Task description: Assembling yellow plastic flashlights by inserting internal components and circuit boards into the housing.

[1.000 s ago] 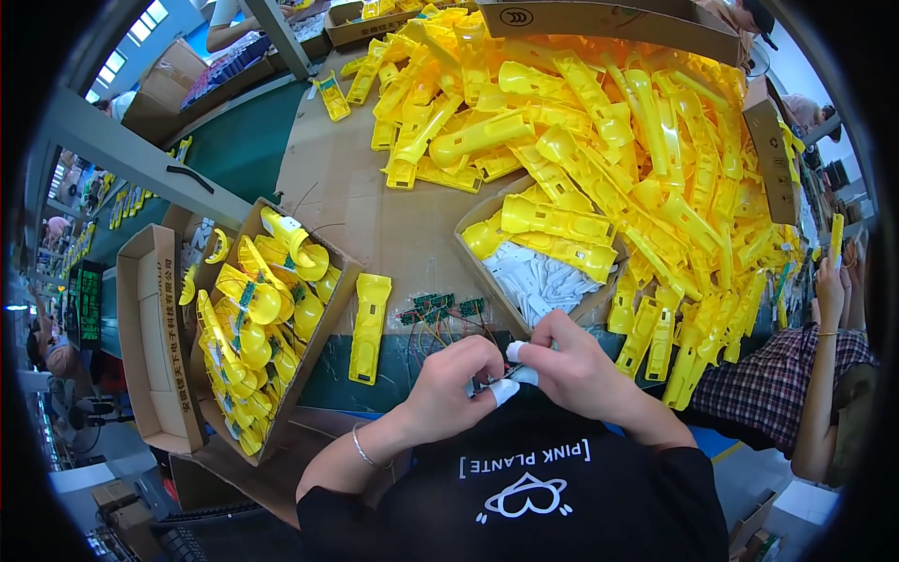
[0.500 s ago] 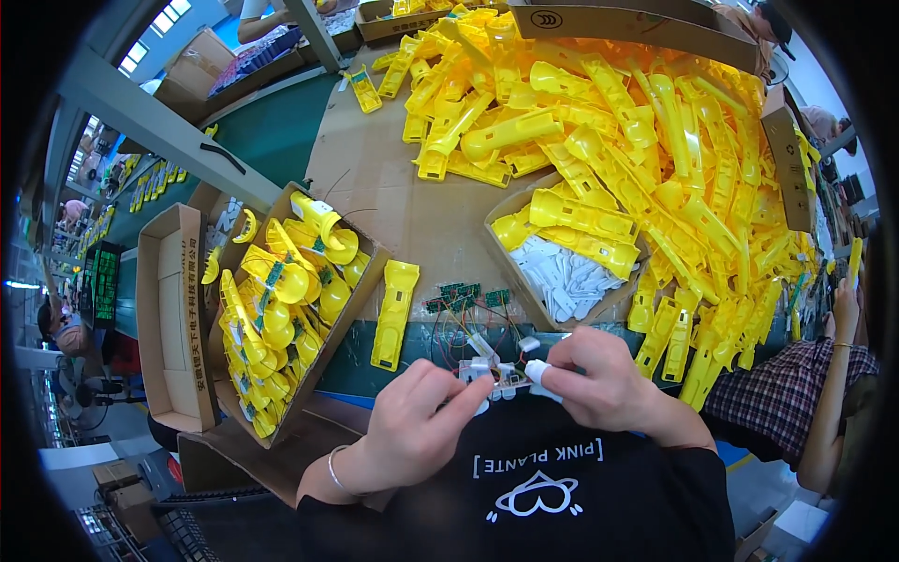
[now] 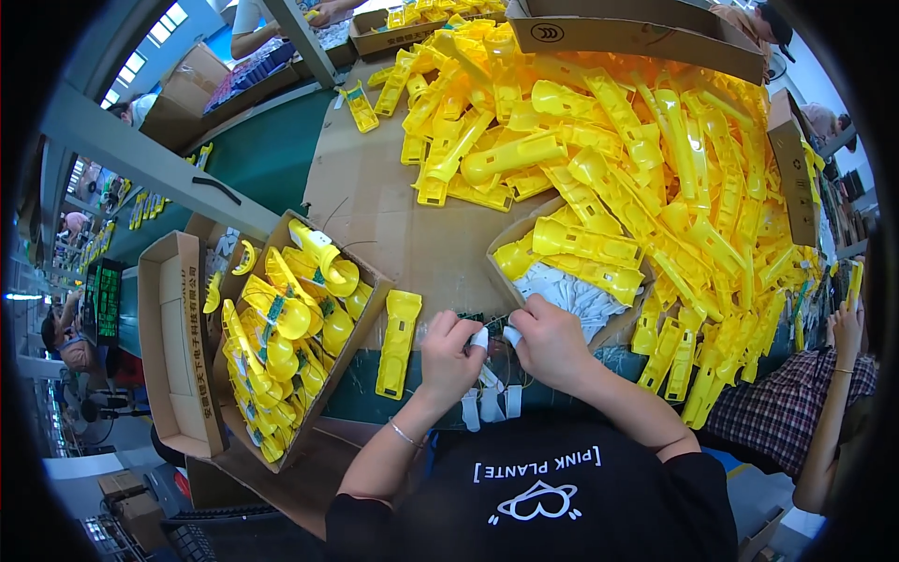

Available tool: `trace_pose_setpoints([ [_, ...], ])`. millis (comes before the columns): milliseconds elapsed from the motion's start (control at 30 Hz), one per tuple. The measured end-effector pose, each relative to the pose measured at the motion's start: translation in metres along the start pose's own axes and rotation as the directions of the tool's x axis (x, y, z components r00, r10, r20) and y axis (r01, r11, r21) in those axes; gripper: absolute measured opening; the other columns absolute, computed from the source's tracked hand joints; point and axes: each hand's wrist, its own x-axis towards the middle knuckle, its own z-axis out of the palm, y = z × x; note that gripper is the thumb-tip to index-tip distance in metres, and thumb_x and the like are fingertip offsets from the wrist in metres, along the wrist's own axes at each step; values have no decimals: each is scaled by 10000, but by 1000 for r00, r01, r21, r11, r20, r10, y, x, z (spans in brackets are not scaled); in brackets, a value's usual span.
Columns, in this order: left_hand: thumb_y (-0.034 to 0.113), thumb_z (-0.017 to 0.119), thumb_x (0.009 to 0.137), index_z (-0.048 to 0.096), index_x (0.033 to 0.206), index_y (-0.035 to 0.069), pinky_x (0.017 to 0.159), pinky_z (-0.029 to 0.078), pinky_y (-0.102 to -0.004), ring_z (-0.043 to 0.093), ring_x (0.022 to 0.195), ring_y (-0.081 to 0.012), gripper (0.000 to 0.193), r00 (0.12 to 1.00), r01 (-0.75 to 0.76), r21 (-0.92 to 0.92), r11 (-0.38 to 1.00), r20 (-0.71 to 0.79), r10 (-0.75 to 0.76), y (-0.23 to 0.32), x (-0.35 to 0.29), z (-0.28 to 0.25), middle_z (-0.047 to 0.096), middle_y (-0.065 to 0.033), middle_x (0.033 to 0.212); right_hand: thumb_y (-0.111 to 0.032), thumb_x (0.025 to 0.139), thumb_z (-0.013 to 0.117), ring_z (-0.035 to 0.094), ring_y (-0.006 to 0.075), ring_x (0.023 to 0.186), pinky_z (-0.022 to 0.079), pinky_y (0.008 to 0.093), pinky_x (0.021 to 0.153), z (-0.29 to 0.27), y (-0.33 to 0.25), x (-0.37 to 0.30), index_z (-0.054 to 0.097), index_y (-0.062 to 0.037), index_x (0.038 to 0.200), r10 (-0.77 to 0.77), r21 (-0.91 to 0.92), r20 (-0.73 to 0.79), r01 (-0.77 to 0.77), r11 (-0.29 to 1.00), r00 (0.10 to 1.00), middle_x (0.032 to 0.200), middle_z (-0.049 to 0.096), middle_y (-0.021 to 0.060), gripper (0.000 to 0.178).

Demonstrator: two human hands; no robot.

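Both hands are over the near table edge, fingers bent and pinched. My left hand [image 3: 448, 354] has a white cover on its thumb, and what it pinches is too small to tell. Just across from it, my right hand [image 3: 552, 347] also pinches, with a white cover on its thumb; its grip is likewise hidden. Small green circuit boards [image 3: 452, 317] show partly behind the fingers. Below the hands, several white plastic pieces [image 3: 491, 405] lie at the edge near thin wires. One yellow plastic shell [image 3: 399, 345] lies to the left of my left hand.
At left stands a carton [image 3: 375, 298] of yellow shells with boards and wires. A smaller carton [image 3: 507, 277] ahead holds white pieces under yellow shells. A large heap of yellow shells [image 3: 599, 140] covers the far right. A grey metal post [image 3: 140, 150] crosses the left. Another person's arm [image 3: 836, 393] is at right.
Both hands have moved forward, away from my body, and the right hand also left. The white pieces they were at now lie below them at the table edge.
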Motion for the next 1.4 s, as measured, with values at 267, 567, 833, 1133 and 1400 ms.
trace_pose_setpoints([
  [267, -49, 609, 679, 643, 796, 10, 573, 420, -251, 534, 675, -172, 136, 972, 173, -201, 964, 191, -134, -15, 11, -18, 527, -67, 732, -24, 621, 613, 548, 298, 729, 465, 369, 592, -19, -9, 9, 571, -19, 812, 110, -13, 7, -110, 994, 994, 766, 497, 121, 195],
  [567, -73, 595, 624, 589, 734, -2, 526, 405, -244, 498, 619, -160, 131, 991, 134, -60, 989, 37, -132, -7, -5, -9, 480, -63, 686, -98, 641, 572, 543, 252, 626, 434, 362, 551, 35, -11, 10, 511, -54, 700, -201, -53, -27, 199, 978, 979, 646, 496, 85, 96],
  [833, -25, 581, 696, 614, 943, 5, 715, 432, -331, 526, 817, -280, 251, 999, 44, 83, 996, -8, -43, -3, -2, -38, 542, -136, 889, -12, 616, 635, 550, 284, 666, 462, 367, 562, -28, 7, 4, 578, -18, 723, -168, 34, -221, 180, 983, 961, 728, 542, 113, 121],
  [1133, 19, 630, 673, 520, 1024, -16, 804, 409, -430, 474, 923, -375, 370, 975, 207, 531, 822, -40, -219, -35, -38, -59, 494, -187, 991, 83, 594, 537, 572, 304, 721, 474, 356, 627, -57, 58, -14, 602, -27, 797, 48, -150, -219, -82, 985, 975, 766, 570, 116, 241],
  [1400, 36, 595, 804, 526, 1083, -5, 798, 464, -264, 586, 888, -153, 291, 830, 509, -722, 469, 266, -491, -12, -25, -84, 609, -71, 987, -43, 675, 545, 571, 299, 777, 478, 378, 666, -2, 69, 17, 548, -41, 809, -49, -283, 66, 66, 957, 997, 801, 559, 118, 133],
])
